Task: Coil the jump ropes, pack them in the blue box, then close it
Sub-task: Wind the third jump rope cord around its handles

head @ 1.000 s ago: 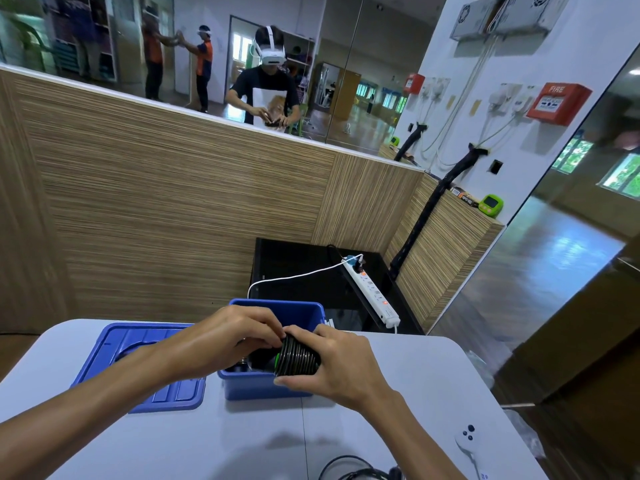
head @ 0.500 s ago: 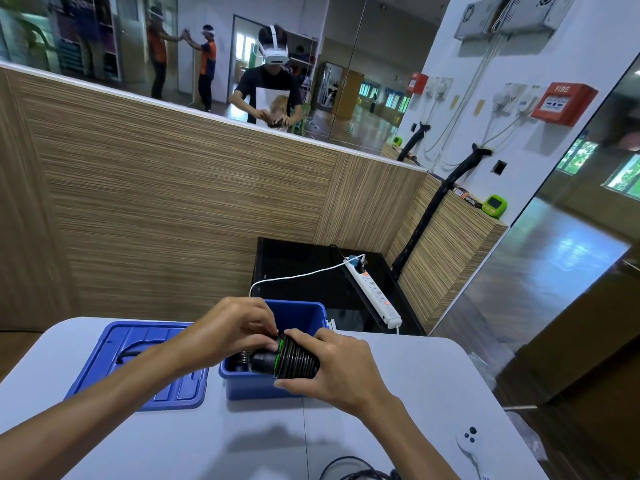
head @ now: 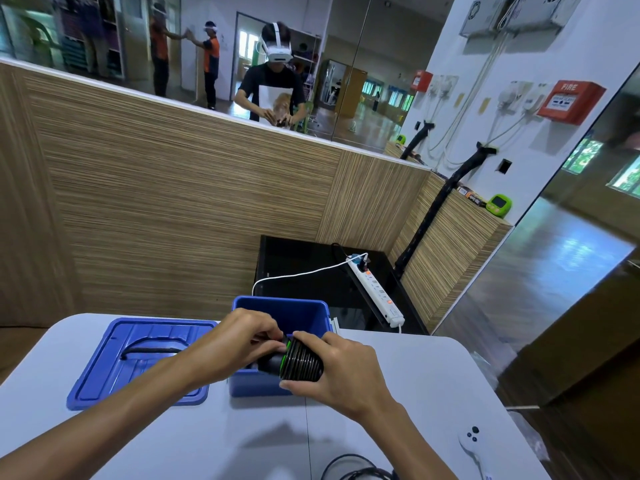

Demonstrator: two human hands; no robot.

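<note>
A black jump rope (head: 300, 362) with green trim is wound in tight coils round its handles, held just above the open blue box (head: 298, 311). My right hand (head: 341, 370) grips the coil from the right. My left hand (head: 239, 344) pinches the rope at the coil's left end. The blue lid (head: 121, 368) lies flat on the white table, left of the box. Another black rope (head: 356, 471) lies at the table's near edge.
A white controller (head: 472, 445) lies near the table's right front corner. Behind the table stand a black cabinet (head: 304, 261) with a white power strip (head: 375, 292) and a wood-panelled wall (head: 173, 209). The table edge (head: 485, 368) drops off at right.
Both hands have lifted the coiled rope slightly and turned it, so the handle end now shows at the left. My left fingers have shifted along the coil's left end.
</note>
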